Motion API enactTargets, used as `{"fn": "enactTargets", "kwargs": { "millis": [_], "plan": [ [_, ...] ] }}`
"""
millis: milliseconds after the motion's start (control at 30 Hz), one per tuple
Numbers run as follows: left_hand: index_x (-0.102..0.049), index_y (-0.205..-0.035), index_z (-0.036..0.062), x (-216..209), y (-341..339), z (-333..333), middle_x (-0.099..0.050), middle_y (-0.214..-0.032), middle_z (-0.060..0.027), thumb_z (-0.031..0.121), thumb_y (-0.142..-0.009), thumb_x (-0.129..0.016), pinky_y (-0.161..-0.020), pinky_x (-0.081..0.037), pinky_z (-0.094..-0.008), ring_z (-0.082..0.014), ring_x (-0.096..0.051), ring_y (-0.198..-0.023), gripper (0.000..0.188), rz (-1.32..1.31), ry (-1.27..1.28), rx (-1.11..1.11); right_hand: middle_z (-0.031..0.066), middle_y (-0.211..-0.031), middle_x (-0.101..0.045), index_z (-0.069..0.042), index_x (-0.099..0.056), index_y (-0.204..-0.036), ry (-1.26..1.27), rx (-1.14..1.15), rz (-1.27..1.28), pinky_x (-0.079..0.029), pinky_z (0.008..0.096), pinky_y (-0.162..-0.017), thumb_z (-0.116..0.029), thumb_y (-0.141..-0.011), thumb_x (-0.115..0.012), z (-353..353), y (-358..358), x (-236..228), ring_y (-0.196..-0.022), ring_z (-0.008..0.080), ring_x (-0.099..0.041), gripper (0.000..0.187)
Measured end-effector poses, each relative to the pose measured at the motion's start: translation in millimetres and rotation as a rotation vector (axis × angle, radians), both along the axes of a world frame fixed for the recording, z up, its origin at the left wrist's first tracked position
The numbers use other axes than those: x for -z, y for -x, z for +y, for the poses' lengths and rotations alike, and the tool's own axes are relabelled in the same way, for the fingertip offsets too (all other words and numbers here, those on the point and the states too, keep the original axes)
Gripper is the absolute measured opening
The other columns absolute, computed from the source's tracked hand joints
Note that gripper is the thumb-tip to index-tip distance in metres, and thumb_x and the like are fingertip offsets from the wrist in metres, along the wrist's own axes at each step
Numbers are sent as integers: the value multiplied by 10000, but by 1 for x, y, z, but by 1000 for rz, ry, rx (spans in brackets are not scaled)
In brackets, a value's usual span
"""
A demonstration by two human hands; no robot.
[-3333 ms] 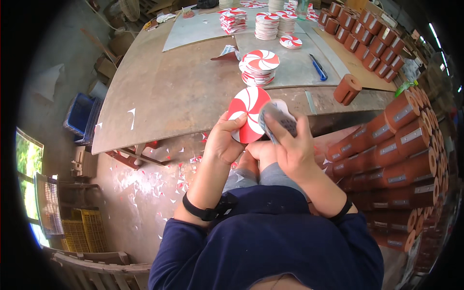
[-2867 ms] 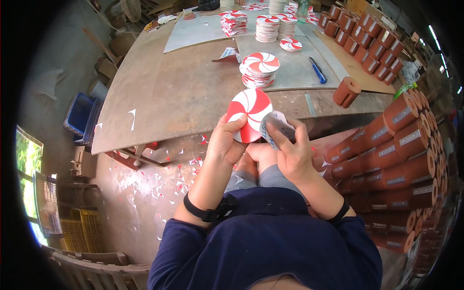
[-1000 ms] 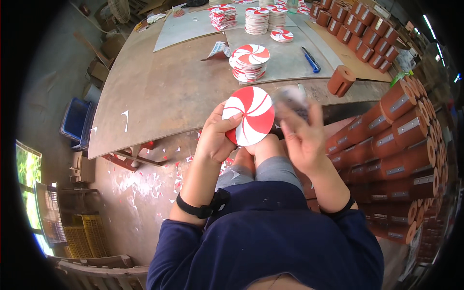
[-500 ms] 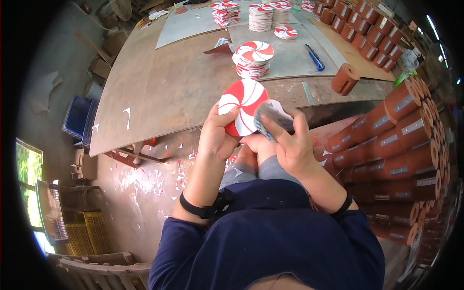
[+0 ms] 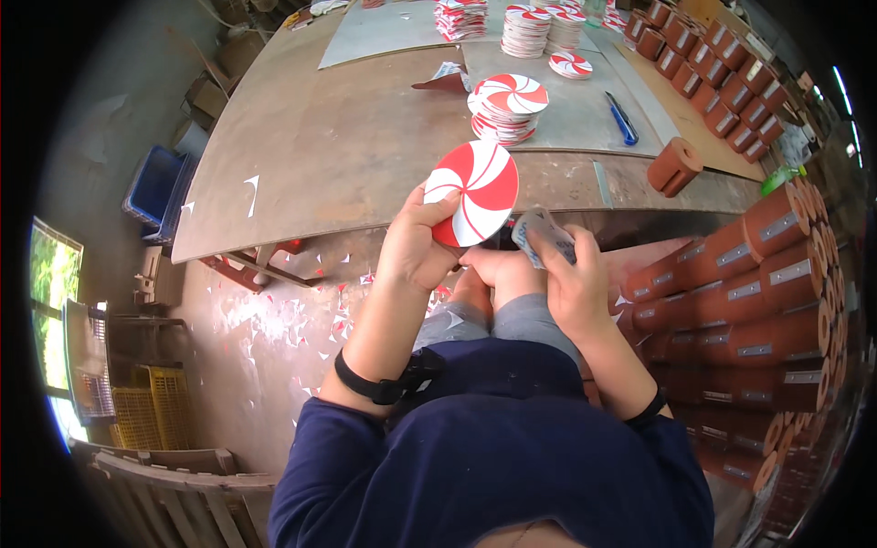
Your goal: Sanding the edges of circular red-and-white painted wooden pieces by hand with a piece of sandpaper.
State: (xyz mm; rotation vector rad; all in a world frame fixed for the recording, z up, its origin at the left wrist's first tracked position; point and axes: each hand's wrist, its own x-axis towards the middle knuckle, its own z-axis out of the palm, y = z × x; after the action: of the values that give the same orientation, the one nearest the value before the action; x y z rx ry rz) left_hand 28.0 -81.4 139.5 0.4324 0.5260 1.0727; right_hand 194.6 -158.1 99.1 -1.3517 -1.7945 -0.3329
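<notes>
My left hand [image 5: 422, 228] pinches a round disc [image 5: 473, 194] with a red and white swirl, thumb on its face, above my lap. In my right hand [image 5: 575, 279] is a folded piece of sandpaper [image 5: 541, 230], grey-backed with blue print, gripped between thumb and fingers. It is a little apart from the disc's right edge. Just beyond the disc, a stack of similar swirl discs [image 5: 508, 102] stands on the table [image 5: 320, 146]. Another sandpaper scrap [image 5: 446, 80], brown on one side, lies left of that stack.
Farther back stand more disc stacks [image 5: 527, 32] and a low pile [image 5: 571, 65]. A blue utility knife [image 5: 622, 121] and a brown roll [image 5: 674, 166] lie to the right. Many brown rolls [image 5: 749, 274] are piled at my right. Offcuts [image 5: 274, 315] litter the floor.
The sandpaper in my right hand has moved off the disc's edge, to the right. The disc in my left hand has turned and tilted. The whole view has shifted slightly.
</notes>
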Motion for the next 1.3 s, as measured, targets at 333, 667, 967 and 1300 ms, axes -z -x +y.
{"fn": "enactTargets", "kwargs": {
  "millis": [333,667,967,1300],
  "plan": [
    [-277,-1204,-52,0,-12,-3,-459,-1130,-211,-37,-828,-431,-826,-482,-440,-295,-522,-1018,407,83,-53,-55,124,-898,-493,-161,-592,-1070,-163,-65,38,-453,348,-627,-106,-545,-742,5,7,-17,-774,274,-528,548],
    [-293,-1175,-49,4,-15,-7,-473,-1097,-204,-45,-821,-441,-818,-487,-433,-298,-531,-996,384,103,-64,-143,115,-934,-495,-168,-600,-1064,-153,-94,-20,-441,355,-667,-77,-583,-661,-2,13,-35,-792,272,-521,494],
    [-288,-1170,-47,0,-10,-5,-448,-1123,-207,-35,-827,-436,-808,-492,-441,-304,-521,-1013,374,70,-59,-184,174,-981,-477,-116,-587,-1089,148,-7,141,-448,340,-713,80,-707,-512,-12,-6,7,-853,319,-530,435],
    [-481,-1052,-58,-1,-8,-12,-584,-962,-159,-86,-740,-532,-766,-511,-369,-247,-601,-861,317,116,-84,74,154,-1092,-457,32,-537,-1066,134,-358,531,-406,255,-772,17,-811,-514,8,-5,-31,-923,202,-511,256]
  ]
}}
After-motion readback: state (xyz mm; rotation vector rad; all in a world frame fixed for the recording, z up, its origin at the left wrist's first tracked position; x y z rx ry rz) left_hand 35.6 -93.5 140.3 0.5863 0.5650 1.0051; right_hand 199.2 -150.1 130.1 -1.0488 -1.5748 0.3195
